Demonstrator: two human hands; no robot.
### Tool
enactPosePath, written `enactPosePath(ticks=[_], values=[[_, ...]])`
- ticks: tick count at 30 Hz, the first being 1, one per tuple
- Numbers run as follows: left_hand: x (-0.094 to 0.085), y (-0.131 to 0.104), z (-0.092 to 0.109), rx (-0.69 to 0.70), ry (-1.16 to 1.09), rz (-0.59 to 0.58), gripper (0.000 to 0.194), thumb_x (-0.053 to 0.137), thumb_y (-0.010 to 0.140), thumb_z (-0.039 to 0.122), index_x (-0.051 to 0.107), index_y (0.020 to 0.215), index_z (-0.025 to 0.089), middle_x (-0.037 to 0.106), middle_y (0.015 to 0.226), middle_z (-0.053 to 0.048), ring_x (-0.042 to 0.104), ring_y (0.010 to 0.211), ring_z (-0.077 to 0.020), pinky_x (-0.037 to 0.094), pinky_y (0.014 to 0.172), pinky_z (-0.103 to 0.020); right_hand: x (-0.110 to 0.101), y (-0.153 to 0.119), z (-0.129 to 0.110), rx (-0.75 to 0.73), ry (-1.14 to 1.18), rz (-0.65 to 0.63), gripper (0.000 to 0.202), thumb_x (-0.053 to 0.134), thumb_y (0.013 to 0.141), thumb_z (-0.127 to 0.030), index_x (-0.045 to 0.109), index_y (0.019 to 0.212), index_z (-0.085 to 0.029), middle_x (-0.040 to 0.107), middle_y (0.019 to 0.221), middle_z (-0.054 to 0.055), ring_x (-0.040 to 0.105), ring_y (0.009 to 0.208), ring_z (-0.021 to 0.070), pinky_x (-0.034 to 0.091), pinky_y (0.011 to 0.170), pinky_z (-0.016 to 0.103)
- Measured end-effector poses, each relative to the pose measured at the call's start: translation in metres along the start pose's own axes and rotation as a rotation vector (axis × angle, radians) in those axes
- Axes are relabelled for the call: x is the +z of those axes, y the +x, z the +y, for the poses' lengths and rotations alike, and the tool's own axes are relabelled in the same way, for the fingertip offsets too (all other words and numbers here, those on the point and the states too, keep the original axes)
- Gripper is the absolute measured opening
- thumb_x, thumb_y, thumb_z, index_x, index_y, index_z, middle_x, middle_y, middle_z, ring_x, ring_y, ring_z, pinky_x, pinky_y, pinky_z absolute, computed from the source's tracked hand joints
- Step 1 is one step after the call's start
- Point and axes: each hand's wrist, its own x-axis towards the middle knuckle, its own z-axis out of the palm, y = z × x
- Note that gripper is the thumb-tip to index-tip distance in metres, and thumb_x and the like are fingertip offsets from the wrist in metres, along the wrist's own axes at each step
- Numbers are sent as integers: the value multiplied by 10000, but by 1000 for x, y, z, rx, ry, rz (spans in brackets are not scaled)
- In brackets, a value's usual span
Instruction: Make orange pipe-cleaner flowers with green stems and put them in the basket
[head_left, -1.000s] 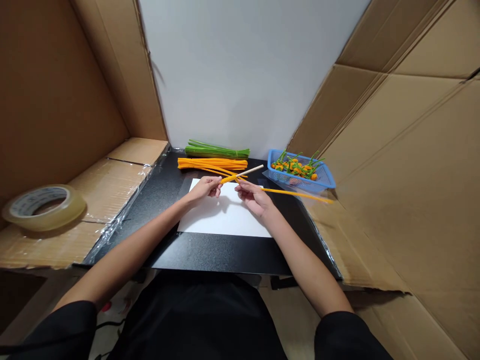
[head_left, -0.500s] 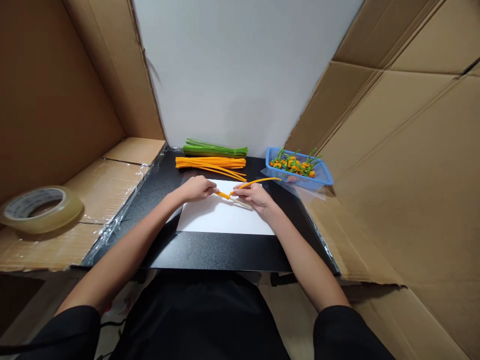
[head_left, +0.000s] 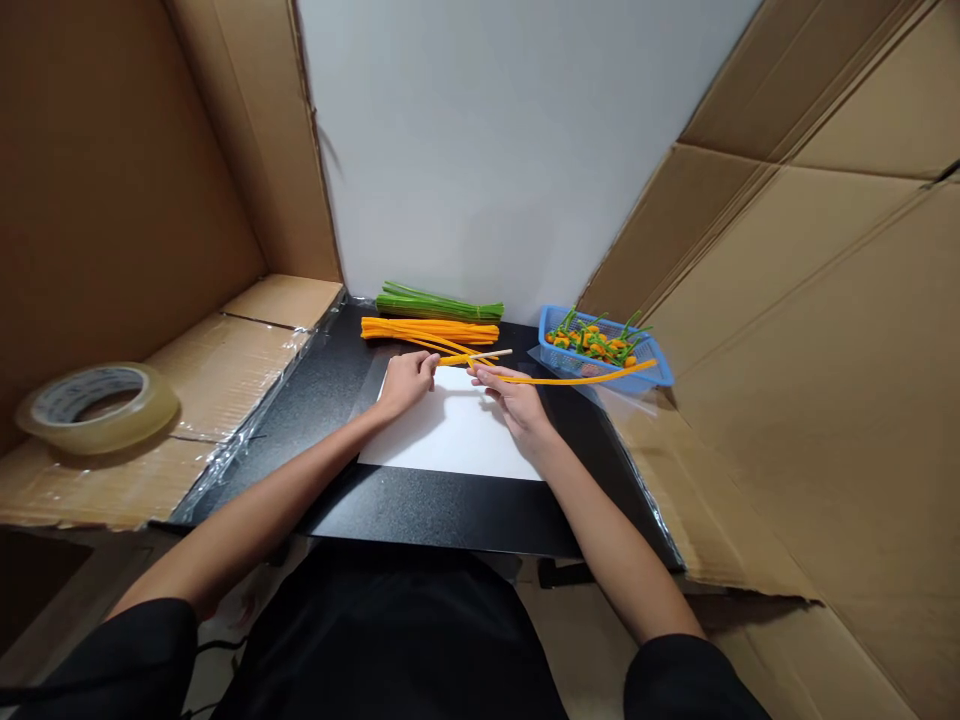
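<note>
My left hand [head_left: 409, 382] is closed on one end of a thin pale wooden stick [head_left: 499, 353], whose bare tip points right. Between my hands, an orange pipe cleaner [head_left: 577, 381] is wound in a coil around this stick. With my right hand [head_left: 517, 402] I pinch the pipe cleaner just off the coil. Its loose tail runs out to the right, in front of the blue basket. Both hands are above the far part of a white sheet of paper [head_left: 450, 430]. My left fingers hide the gripped end of the stick.
Behind my hands lie a bundle of orange pipe cleaners [head_left: 427, 331] and a green bundle [head_left: 439, 303]. The blue basket [head_left: 660, 373] at the back right holds several small orange pieces with green stems. A tape roll [head_left: 150, 410] sits on cardboard at the left.
The stick has risen away from me, its bare tip now pointing right and slightly up. The pipe cleaner's tail has swung from a short arc above my right hand to stretched rightward.
</note>
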Motion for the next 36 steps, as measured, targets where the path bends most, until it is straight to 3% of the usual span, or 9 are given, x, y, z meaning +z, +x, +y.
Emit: enactPosePath(ticks=[4, 7, 10, 13, 18, 23, 29, 32, 36], values=[[2, 7, -1, -93, -450, -201, 457, 452, 900, 531, 477, 595, 191, 539, 465, -15, 426, 462, -117, 300, 524, -229, -1, 4, 4, 163, 216, -19, 292, 900, 581, -320, 788, 836, -232, 776, 886, 26, 650, 787, 136, 436, 612, 221], [-7, 11, -1, -21, -575, -440, 529, 525, 831, 668, 460, 621, 187, 471, 454, 19, 357, 427, -88, 242, 482, -221, -5, 8, 5, 244, 285, -43, 270, 909, 555, -243, 756, 774, -202, 742, 751, 19, 622, 683, 115, 417, 560, 218], [-22, 14, -2, 158, -466, -616, 547, 519, 853, 669, 474, 627, 174, 469, 497, 20, 396, 464, -89, 282, 505, -225, -10, 11, 4, 270, 239, -70, 254, 903, 557, -201, 723, 736, -193, 705, 687, 7, 601, 623, 111, 408, 541, 232], [-35, 15, -1, 328, -158, -697, 534, 437, 933, 581, 491, 602, 166, 486, 507, 8, 410, 480, -96, 296, 530, -235, -15, 11, 2, 279, 164, -84, 291, 919, 512, -185, 717, 722, -186, 696, 667, 0, 612, 617, 114, 427, 564, 236], [-32, 10, 3, 498, 445, -524, 399, 418, 968, 392, 651, 731, 170, 605, 595, -48, 498, 531, -151, 232, 544, -275, -20, 10, -3, 236, -39, -59, 316, 928, 498, -228, 739, 745, -173, 738, 702, 36, 654, 651, 136, 431, 583, 235], [-17, 3, 3, 312, 707, -239, 387, 400, 976, 384, 723, 909, 181, 715, 779, -135, 635, 685, -255, 261, 574, -288, -19, 8, -8, 83, -85, -13, 290, 896, 577, -373, 757, 747, -185, 764, 819, 58, 662, 685, 139, 400, 550, 234], [-11, 4, -1, 90, 349, -22, 393, 440, 955, 395, 680, 725, 185, 702, 697, -77, 617, 661, -202, 324, 602, -267, -10, 0, -11, 3, -20, 2, 244, 833, 662, -400, 764, 807, -215, 765, 874, 48, 648, 707, 131, 388, 534, 226], [-10, 5, -2, 71, 87, -19, 452, 425, 938, 370, 590, 565, 177, 650, 577, -44, 556, 580, -157, 350, 612, -249, -8, -1, -12, 72, 51, 16, 202, 832, 654, -356, 757, 778, -216, 763, 849, 41, 630, 692, 121, 383, 526, 220], [-7, 9, -3, 28, -332, -119, 468, 446, 904, 507, 528, 580, 180, 594, 495, -23, 457, 493, -123, 325, 544, -234, -8, 0, -12, 178, 120, 38, 169, 845, 621, -293, 743, 725, -206, 747, 795, 33, 611, 682, 115, 390, 526, 214]])
